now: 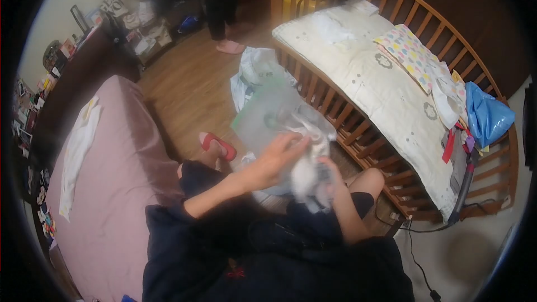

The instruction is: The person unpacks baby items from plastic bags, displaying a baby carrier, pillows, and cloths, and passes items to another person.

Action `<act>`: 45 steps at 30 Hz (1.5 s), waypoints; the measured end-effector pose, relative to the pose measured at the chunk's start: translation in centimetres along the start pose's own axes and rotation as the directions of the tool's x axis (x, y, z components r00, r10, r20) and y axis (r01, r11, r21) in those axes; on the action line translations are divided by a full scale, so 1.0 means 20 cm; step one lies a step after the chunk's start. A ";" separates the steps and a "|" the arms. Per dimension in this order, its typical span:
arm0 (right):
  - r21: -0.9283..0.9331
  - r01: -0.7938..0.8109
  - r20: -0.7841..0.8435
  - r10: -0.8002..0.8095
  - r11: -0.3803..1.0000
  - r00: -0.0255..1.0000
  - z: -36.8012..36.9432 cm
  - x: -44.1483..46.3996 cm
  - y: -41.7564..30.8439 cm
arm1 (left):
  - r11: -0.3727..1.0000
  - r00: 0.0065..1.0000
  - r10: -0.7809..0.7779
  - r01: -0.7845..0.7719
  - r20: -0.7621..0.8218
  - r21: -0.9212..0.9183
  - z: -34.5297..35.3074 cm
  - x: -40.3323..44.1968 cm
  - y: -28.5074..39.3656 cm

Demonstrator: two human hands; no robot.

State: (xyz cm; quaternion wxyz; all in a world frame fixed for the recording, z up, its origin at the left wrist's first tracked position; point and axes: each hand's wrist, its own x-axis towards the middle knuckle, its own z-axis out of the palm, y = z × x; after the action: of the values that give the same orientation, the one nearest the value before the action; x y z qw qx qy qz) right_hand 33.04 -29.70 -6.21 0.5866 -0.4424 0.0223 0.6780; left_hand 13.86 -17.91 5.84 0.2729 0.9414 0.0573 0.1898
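A blurred bundle of white and grey cloth (306, 176) is held over my lap. My left hand (279, 155) reaches in from the left, its fingers bent and closed on the bundle's upper part. On the bundle's right side, my right hand (331, 172) grips it, with the fingers partly hidden by the fabric. Just beyond my hands lies a translucent plastic bag (258, 113) with a green edge, whitish material showing at its right side. Behind that bag stands a crumpled white plastic bag (258, 66) on the floor.
To the right is a wooden crib (349, 117) with a pale mattress (386, 98), a dotted cloth (408, 50) and a blue plastic bag (488, 109). A pink-covered bed (120, 168) with a white garment (81, 154) is at left. Another person's legs (215, 5) stand at the back.
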 end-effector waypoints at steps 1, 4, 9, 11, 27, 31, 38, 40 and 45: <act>-0.166 0.092 0.019 -0.090 0.982 0.996 0.03 0.03 0.07 | 0.999 0.999 0.013 -0.011 0.041 -0.035 0.02 0.01 0.04; -0.055 0.249 0.105 -0.242 0.967 0.964 0.19 0.04 0.07 | 0.998 0.984 0.033 -0.024 0.176 -0.056 0.17 -0.01 0.17; 0.074 0.209 0.125 -0.217 0.975 0.968 0.34 0.25 -0.10 | 0.967 0.989 -0.144 0.150 -0.047 0.204 0.23 -0.13 0.15; 0.157 0.168 0.066 -0.181 0.973 0.981 0.31 0.47 -0.08 | 0.975 0.985 -0.143 0.156 -0.095 0.159 0.25 -0.11 0.06; -0.568 0.622 0.693 -0.094 0.538 0.715 0.50 -0.23 -0.13 | 0.542 0.840 -0.512 0.479 0.181 -0.690 -0.09 0.03 -0.28; -0.506 0.862 0.825 -0.280 0.020 0.491 0.58 -0.17 -0.09 | 0.497 0.838 -0.513 0.469 0.189 -0.730 -0.16 0.03 -0.20; -0.475 0.874 0.790 -0.484 -0.098 0.375 0.69 -0.18 -0.28 | 0.567 0.861 -0.477 0.455 0.176 -0.687 -0.45 0.17 0.08; -0.479 0.804 0.847 -0.425 -0.353 0.318 0.71 -0.14 -0.24 | 0.382 0.836 -0.514 0.424 0.193 -0.821 -0.38 0.24 0.03; -0.570 0.657 0.671 0.182 -0.493 0.719 0.87 -0.15 -0.37 | 0.399 0.768 -0.587 0.548 0.254 -0.735 -0.40 0.33 0.12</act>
State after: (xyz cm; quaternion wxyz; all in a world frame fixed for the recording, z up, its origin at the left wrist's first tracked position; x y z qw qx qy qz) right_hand 28.87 -20.18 9.73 0.0832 -0.5050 -0.8173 0.2646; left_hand 16.79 -14.62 15.61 0.6966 0.6457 0.2920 0.1121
